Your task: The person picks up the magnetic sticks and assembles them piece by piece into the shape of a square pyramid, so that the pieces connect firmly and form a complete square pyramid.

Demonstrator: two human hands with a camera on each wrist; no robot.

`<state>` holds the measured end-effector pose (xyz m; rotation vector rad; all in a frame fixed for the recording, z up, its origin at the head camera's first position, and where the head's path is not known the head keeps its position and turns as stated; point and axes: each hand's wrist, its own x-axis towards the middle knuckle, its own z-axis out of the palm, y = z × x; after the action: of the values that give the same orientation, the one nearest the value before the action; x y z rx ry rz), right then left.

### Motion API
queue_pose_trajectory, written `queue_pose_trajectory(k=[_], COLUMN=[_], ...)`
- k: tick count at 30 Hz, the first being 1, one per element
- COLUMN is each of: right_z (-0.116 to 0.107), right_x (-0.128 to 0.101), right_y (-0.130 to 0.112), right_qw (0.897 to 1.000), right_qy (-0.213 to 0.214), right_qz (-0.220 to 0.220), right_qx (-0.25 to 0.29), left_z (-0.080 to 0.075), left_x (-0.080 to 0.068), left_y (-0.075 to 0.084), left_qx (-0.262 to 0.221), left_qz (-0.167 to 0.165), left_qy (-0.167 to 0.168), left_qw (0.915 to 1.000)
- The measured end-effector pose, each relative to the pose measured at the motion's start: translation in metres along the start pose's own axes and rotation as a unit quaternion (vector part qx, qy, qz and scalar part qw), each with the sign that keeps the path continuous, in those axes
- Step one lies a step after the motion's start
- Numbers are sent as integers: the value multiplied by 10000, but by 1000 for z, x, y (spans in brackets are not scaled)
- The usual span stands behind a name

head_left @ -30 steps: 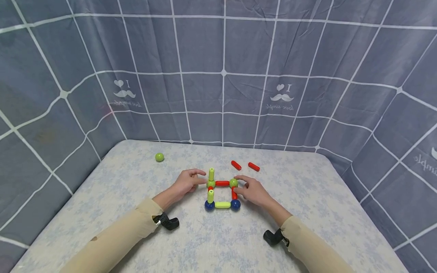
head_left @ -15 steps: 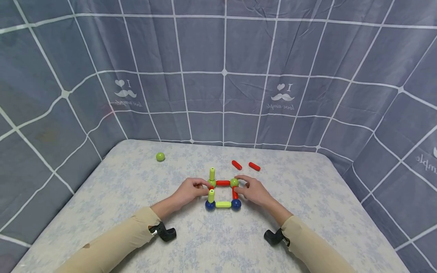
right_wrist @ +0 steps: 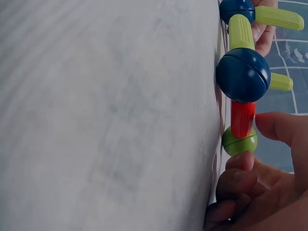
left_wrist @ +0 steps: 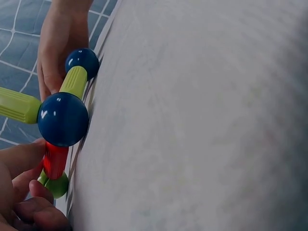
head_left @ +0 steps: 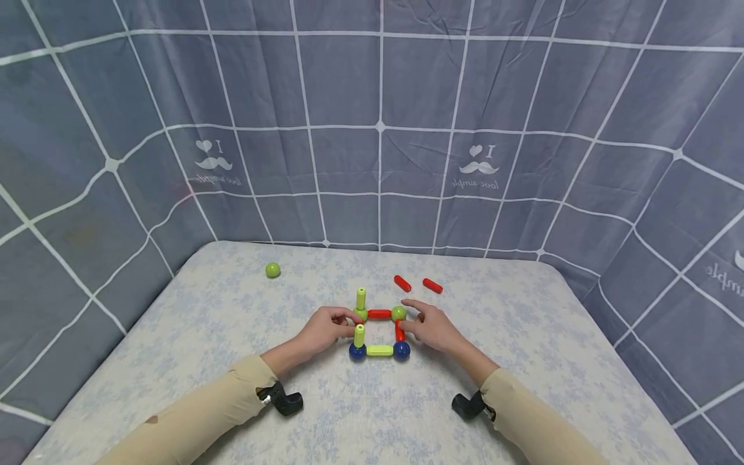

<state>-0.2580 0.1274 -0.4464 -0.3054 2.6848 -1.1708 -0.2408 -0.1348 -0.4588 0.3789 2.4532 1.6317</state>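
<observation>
A square frame of magnetic building sticks and balls [head_left: 380, 351] lies on the table. Its near corners are blue balls [head_left: 402, 351], its far corners green balls [head_left: 398, 313]. Red sticks [head_left: 380, 314] form three sides, a yellow-green one the near side. Two yellow-green sticks [head_left: 360, 336] stand upright on the left-hand balls. With thumb and fingers my left hand [head_left: 327, 330] pinches the left red stick [left_wrist: 55, 161], partly hidden in the head view. My right hand [head_left: 433, 327] holds the far right corner, thumb beside the red stick [right_wrist: 242, 118], fingers at the green ball [right_wrist: 239, 143].
Behind the frame lie two loose red sticks, one left [head_left: 402, 283] and one right [head_left: 433, 285]. A loose green ball [head_left: 272, 270] sits at the back left. The pale patterned table [head_left: 372, 413] meets a grey-blue gridded curtain [head_left: 349, 161] along its back and sides.
My left hand has come down and closer from beside the far left ball and now pinches the left red stick. The right hand and the frame stay put.
</observation>
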Motion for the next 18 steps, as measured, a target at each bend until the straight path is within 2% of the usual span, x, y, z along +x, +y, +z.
queue_pose_trajectory(k=[1,9,18], right_z=[-1,-15,-36], right_x=[0,5,28], right_y=[1,11,32], right_qw=[10000,9988,9951], right_qy=[17,393,946], right_qz=[-21,-91,36], right_qx=[38,268,268], left_z=[1,2,0], left_x=[3,2,1], left_y=[-4,-4,-2], left_qx=[8,29,125], left_qz=[-11,-48,-64], left_qy=[16,37,-6], left_qw=[10000,10000,9999])
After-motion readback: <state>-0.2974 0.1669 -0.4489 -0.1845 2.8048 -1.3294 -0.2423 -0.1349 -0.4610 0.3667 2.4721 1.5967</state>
